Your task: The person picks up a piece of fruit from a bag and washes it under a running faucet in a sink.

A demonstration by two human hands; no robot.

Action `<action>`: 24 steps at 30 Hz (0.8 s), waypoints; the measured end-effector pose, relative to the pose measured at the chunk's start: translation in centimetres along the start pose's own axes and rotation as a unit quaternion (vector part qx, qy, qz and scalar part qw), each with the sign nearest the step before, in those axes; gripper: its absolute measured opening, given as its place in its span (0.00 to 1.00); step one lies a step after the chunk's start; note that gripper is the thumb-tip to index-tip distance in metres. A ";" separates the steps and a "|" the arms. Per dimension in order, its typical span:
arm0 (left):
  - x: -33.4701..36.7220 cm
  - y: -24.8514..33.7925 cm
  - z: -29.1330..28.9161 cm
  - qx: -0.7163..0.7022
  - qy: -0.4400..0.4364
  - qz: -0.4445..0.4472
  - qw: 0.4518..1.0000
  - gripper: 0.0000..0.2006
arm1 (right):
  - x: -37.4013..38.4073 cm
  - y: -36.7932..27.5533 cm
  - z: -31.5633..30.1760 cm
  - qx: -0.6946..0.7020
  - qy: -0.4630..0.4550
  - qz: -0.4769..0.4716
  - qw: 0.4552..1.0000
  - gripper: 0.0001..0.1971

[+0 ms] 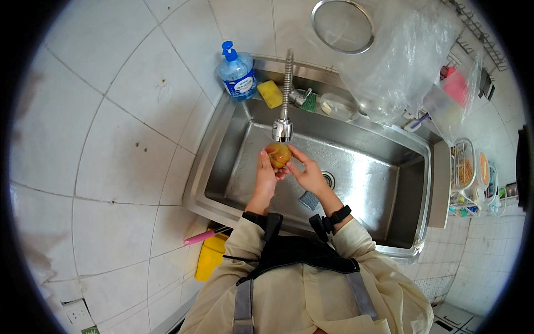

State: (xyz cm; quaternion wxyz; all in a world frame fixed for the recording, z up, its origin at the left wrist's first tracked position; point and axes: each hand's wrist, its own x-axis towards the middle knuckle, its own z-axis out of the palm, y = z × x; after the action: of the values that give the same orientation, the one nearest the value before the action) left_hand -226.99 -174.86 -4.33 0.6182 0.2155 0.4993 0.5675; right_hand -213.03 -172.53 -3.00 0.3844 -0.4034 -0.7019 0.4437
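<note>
A round, yellow-brown fruit or vegetable [278, 155], wet-looking and shiny, is held between my two hands just below the faucet head [282, 131]. I cannot tell its exact kind. My left hand [266, 175] wraps its left side with the thumb along it. On the right side, the fingers of my right hand [307, 175] curl against it. Both hands are over the steel sink [361, 158]. Whether water is running cannot be made out. Below my right wrist, a grey-blue scrubbing pad [308, 200] lies on the basin floor, near the drain [329, 179].
Along the sink's back ledge stand a blue soap pump bottle [239, 72], a yellow sponge [270, 94] and a clear soap dish [338, 107]. A strainer [342, 26] and plastic bags [397, 61] hang behind. A pink-handled utensil [199, 237] sticks out at the left front.
</note>
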 end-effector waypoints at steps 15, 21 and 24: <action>-1.3 0.8 1.0 -0.024 -0.029 0.119 0.992 0.22 | 1.9 1.8 -0.1 0.258 -0.053 0.119 0.957 0.18; -1.0 0.3 -0.4 -0.140 -0.023 0.063 0.988 0.19 | 0.5 -0.1 0.5 0.329 -0.075 0.087 0.937 0.25; -0.8 -0.3 -0.5 -0.193 -0.060 0.033 0.979 0.17 | -0.3 0.9 2.0 0.215 -0.015 0.030 0.976 0.34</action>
State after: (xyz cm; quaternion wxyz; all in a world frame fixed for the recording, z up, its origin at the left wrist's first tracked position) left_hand -227.15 -175.86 -4.48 0.6581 0.1421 0.3346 0.6593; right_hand -214.55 -173.16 -4.49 0.4376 -0.3256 -0.5836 0.6016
